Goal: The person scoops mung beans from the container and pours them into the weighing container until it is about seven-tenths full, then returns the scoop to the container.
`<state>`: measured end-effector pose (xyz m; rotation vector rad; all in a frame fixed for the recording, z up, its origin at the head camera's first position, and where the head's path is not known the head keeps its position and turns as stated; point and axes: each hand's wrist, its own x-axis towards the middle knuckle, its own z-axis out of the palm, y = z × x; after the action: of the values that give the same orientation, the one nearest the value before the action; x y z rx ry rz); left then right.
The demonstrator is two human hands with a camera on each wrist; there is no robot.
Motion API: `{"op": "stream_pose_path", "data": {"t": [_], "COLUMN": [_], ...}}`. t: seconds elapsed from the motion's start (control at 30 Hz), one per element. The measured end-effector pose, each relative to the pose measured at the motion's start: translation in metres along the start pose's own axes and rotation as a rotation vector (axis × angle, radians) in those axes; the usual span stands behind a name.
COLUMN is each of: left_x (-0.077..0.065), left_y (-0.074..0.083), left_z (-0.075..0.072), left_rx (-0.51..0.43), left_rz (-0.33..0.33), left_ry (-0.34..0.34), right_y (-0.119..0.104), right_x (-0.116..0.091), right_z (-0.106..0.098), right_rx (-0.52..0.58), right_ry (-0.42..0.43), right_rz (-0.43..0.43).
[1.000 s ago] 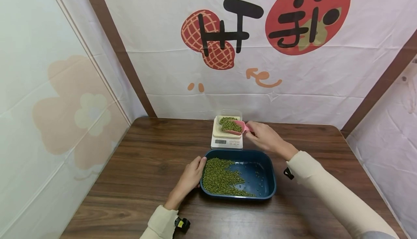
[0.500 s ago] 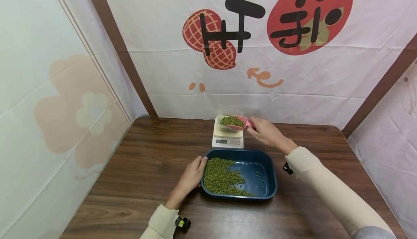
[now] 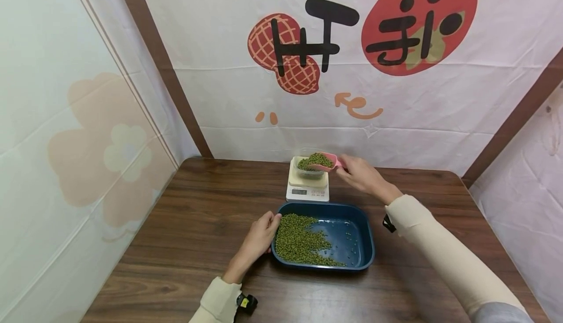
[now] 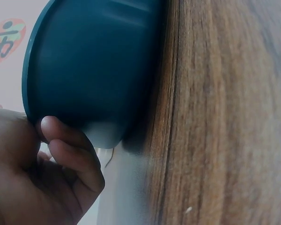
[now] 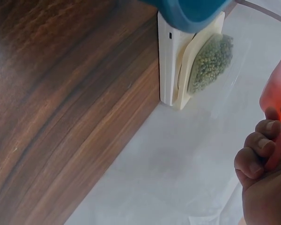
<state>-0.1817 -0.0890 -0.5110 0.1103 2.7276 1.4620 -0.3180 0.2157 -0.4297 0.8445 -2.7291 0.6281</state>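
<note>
Beans (image 3: 296, 240): the biggest pile lies in the 9 o'clock half of the tray (image 3: 345, 241), a smaller lot sits in the tub (image 3: 310, 174), and another is heaped in the scoop (image 3: 335, 161). The step in hand looks like adding a scoopful to the tub; the next move seems to call for tilting the scoop toward 9 o'clock, gently, since the mound could spill over the tub's edge.
Backdrop (image 3: 365, 139): printed cloth at the 12 o'clock edge of the table (image 3: 211, 225), leaving little room behind the scale (image 3: 308, 185).
Table: brown, wood-grained, under both tray and scale.
Tray: dark blue; stray beans dot its 3 o'clock half.
Scale: white, just beyond the tray toward 12 o'clock; its display (image 3: 299, 192) is too small to read.
Right hand (image 3: 362, 176): fingers curled round the scoop's handle, toward 3 o'clock from the tub.
Left hand (image 3: 259, 235): grips the tray's rim at 9 o'clock.
Tub: clear, on the scale's 12 o'clock end, in the scoop's path.
Scoop: pink, mouth over the tub, handle toward 3 o'clock; whether it touches the tub, I cannot tell.
</note>
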Motion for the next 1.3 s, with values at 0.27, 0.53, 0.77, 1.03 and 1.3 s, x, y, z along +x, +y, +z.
{"op": "stream_pose_path", "data": {"t": [0.27, 0.53, 0.77, 1.03, 1.3], "left_x": [0.001, 0.000, 0.001, 0.001, 0.001], "left_y": [-0.001, 0.001, 0.001, 0.002, 0.003], "left_z": [0.001, 0.001, 0.001, 0.000, 0.000], "left_rx": [0.005, 0.001, 0.005, 0.010, 0.017], "left_rz": [-0.005, -0.007, -0.003, -0.006, -0.008], "left_ry": [0.006, 0.011, 0.018, 0.020, 0.016], "right_y": [0.002, 0.007, 0.009, 0.010, 0.009], "right_x": [0.004, 0.008, 0.013, 0.019, 0.022], "right_z": [-0.003, -0.005, -0.007, -0.007, -0.010], "right_rx": [0.003, 0.000, -0.019, -0.029, -0.051], "right_ry": [0.004, -0.015, -0.043, -0.054, -0.088], "right_rz": [-0.005, 0.031, 0.062, 0.064, 0.064]}}
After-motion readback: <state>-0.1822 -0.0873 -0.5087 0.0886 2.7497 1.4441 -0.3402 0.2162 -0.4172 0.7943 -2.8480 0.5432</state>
